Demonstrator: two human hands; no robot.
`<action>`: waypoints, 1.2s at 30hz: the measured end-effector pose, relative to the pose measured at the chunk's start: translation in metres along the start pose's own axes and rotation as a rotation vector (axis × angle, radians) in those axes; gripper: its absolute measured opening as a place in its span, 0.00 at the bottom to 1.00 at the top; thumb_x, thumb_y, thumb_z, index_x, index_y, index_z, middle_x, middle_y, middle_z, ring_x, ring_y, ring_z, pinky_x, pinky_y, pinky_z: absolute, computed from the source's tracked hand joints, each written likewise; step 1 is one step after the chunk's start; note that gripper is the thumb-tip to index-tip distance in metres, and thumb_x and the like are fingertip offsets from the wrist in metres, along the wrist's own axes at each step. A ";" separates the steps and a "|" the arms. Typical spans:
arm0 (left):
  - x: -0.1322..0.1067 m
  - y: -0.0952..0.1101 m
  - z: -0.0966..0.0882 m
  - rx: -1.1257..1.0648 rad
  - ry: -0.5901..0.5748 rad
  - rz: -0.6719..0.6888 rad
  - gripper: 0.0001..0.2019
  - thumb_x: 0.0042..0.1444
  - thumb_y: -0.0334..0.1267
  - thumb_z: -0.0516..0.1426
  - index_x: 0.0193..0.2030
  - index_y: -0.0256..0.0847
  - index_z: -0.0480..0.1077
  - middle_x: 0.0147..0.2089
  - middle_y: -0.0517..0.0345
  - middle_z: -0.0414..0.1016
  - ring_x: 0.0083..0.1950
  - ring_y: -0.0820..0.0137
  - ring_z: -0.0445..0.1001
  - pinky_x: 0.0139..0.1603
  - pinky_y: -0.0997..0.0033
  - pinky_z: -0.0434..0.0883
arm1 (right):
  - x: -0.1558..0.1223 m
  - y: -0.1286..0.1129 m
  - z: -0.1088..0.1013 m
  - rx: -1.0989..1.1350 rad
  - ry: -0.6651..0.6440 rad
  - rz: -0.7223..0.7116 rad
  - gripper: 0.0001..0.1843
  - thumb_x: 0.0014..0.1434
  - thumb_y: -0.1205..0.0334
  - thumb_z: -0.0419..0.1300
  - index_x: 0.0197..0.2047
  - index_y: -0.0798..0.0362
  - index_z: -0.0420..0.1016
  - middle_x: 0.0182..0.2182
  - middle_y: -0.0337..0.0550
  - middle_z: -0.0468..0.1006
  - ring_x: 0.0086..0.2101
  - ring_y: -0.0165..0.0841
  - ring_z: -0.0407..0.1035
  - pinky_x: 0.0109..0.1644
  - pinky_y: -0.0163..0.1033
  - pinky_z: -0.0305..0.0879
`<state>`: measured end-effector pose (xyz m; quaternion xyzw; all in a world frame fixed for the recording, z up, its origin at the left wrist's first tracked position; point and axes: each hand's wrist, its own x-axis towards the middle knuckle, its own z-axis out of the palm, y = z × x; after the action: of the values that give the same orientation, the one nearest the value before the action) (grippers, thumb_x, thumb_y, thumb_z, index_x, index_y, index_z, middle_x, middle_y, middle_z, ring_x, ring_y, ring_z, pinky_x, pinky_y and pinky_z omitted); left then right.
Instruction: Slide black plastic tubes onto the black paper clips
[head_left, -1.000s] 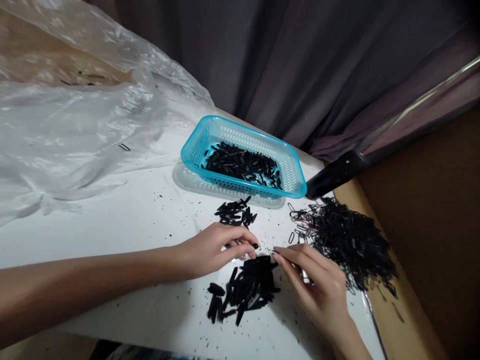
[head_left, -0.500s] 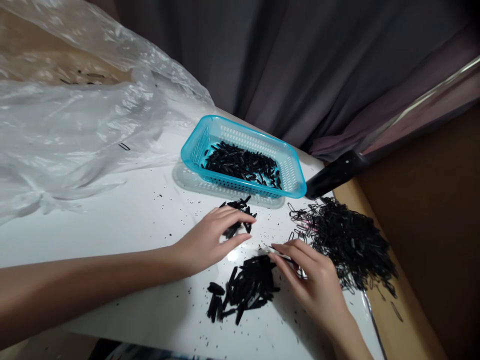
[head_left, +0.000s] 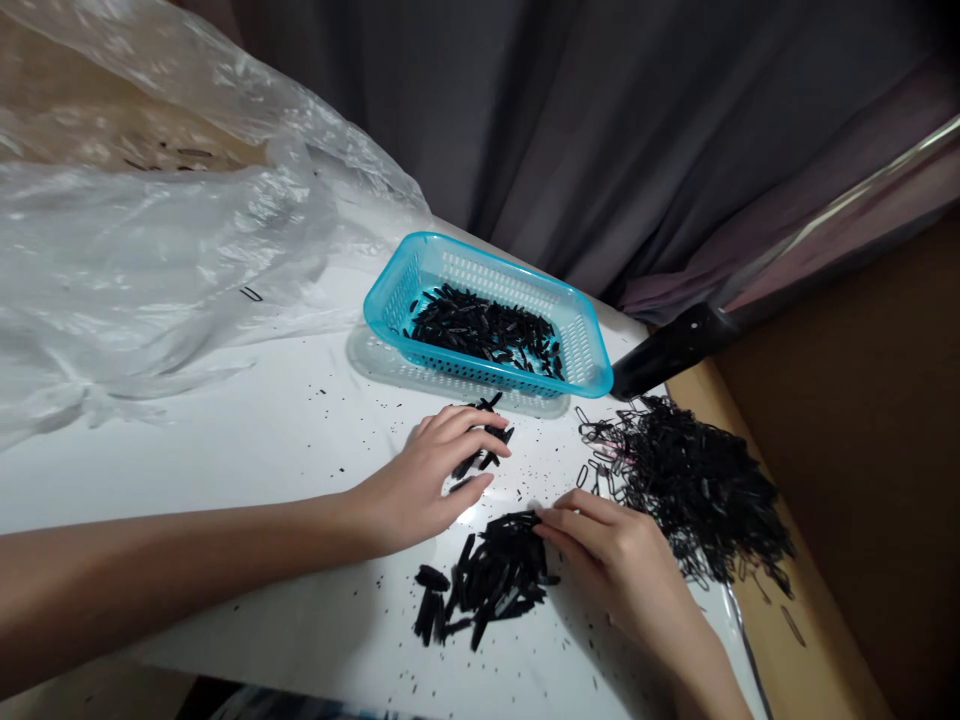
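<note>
My left hand [head_left: 431, 475] rests over a small cluster of black pieces [head_left: 484, 450] on the white table [head_left: 285, 440], with its fingers curled round a few of them. My right hand [head_left: 615, 565] lies at the right end of a larger pile of black oblong pieces [head_left: 487, 578], fingertips pressed together on the pile's edge; I cannot make out what they pinch. A tangled heap of thin black wire loops [head_left: 694, 485] sits just right of that hand. Behind both hands stands a turquoise basket [head_left: 581, 345] holding more black pieces.
A big crumpled clear plastic bag [head_left: 150, 240] covers the table's left and back. Dark curtains hang behind. A black tube [head_left: 667, 350] slants in at the basket's right end. The table's wooden right edge [head_left: 810, 610] runs close past the wire heap. Black crumbs dot the surface.
My left hand moved from the near pile up to the small cluster by the basket and closed over it. My right hand's fingers dropped onto the edge of the near pile.
</note>
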<state>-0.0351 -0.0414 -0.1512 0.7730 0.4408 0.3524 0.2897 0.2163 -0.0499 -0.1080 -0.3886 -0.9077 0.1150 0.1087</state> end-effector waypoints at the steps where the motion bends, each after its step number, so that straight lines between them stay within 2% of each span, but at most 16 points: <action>1: 0.000 0.000 0.000 -0.004 -0.011 0.008 0.09 0.67 0.34 0.53 0.51 0.46 0.70 0.64 0.52 0.69 0.67 0.58 0.62 0.65 0.51 0.59 | 0.001 -0.001 0.000 -0.011 0.021 -0.027 0.13 0.72 0.62 0.53 0.44 0.50 0.80 0.33 0.41 0.80 0.30 0.30 0.75 0.31 0.32 0.66; 4: -0.001 0.001 0.000 -0.019 -0.045 0.016 0.05 0.67 0.39 0.54 0.44 0.45 0.72 0.61 0.52 0.71 0.65 0.56 0.63 0.64 0.50 0.57 | 0.003 -0.005 -0.002 -0.056 0.134 -0.133 0.13 0.72 0.64 0.54 0.43 0.53 0.80 0.32 0.42 0.81 0.30 0.30 0.74 0.32 0.33 0.66; 7: -0.002 0.003 -0.001 -0.039 -0.122 0.049 0.10 0.68 0.43 0.54 0.38 0.43 0.73 0.61 0.52 0.72 0.64 0.55 0.63 0.64 0.49 0.54 | 0.004 -0.009 -0.004 -0.133 0.267 -0.234 0.10 0.70 0.68 0.56 0.44 0.57 0.80 0.32 0.43 0.81 0.27 0.29 0.70 0.32 0.35 0.66; 10: -0.002 0.004 -0.004 -0.061 -0.221 0.099 0.12 0.69 0.43 0.53 0.39 0.44 0.75 0.62 0.53 0.72 0.65 0.55 0.63 0.64 0.51 0.52 | 0.004 -0.013 -0.004 -0.198 0.336 -0.279 0.08 0.67 0.70 0.60 0.48 0.59 0.78 0.32 0.44 0.82 0.27 0.30 0.68 0.30 0.36 0.62; 14: -0.001 0.004 -0.006 -0.131 -0.265 0.139 0.10 0.69 0.41 0.54 0.39 0.44 0.76 0.61 0.52 0.73 0.64 0.58 0.64 0.64 0.55 0.55 | 0.002 -0.014 -0.002 -0.232 0.349 -0.294 0.09 0.67 0.70 0.61 0.49 0.57 0.78 0.32 0.43 0.82 0.27 0.30 0.68 0.28 0.36 0.61; 19: 0.001 0.006 -0.008 -0.265 -0.184 0.141 0.08 0.64 0.31 0.55 0.33 0.42 0.71 0.56 0.52 0.78 0.58 0.62 0.70 0.62 0.59 0.63 | 0.000 -0.012 -0.003 -0.156 0.378 -0.245 0.11 0.66 0.69 0.62 0.51 0.52 0.77 0.32 0.42 0.81 0.27 0.29 0.70 0.29 0.36 0.65; 23: 0.002 0.008 -0.010 -0.340 -0.138 0.169 0.09 0.58 0.27 0.55 0.28 0.42 0.67 0.49 0.52 0.81 0.51 0.63 0.75 0.58 0.60 0.66 | -0.001 -0.012 -0.007 -0.066 0.368 -0.202 0.13 0.65 0.70 0.62 0.53 0.52 0.77 0.33 0.43 0.81 0.29 0.30 0.73 0.32 0.35 0.69; 27: 0.002 0.009 -0.010 -0.360 -0.124 0.159 0.10 0.56 0.27 0.54 0.26 0.41 0.65 0.42 0.52 0.82 0.43 0.65 0.75 0.48 0.63 0.71 | 0.001 -0.015 -0.008 -0.025 0.381 -0.203 0.10 0.65 0.70 0.62 0.50 0.55 0.77 0.32 0.44 0.81 0.29 0.30 0.73 0.32 0.35 0.70; 29: 0.002 0.009 -0.008 -0.368 -0.116 0.145 0.09 0.57 0.27 0.55 0.27 0.41 0.66 0.41 0.51 0.82 0.41 0.66 0.76 0.45 0.65 0.72 | 0.001 -0.015 -0.008 -0.010 0.380 -0.198 0.10 0.65 0.70 0.63 0.49 0.56 0.78 0.32 0.45 0.80 0.30 0.31 0.74 0.32 0.35 0.70; 36: 0.003 0.006 -0.006 -0.462 -0.150 0.091 0.06 0.63 0.32 0.58 0.38 0.38 0.78 0.45 0.48 0.83 0.46 0.65 0.81 0.48 0.67 0.76 | 0.001 -0.013 -0.006 -0.015 0.380 -0.174 0.09 0.65 0.71 0.62 0.48 0.54 0.79 0.33 0.44 0.81 0.30 0.30 0.75 0.32 0.35 0.72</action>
<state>-0.0353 -0.0405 -0.1421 0.7293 0.2905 0.3984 0.4744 0.2091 -0.0574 -0.0980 -0.3240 -0.9020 0.0232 0.2845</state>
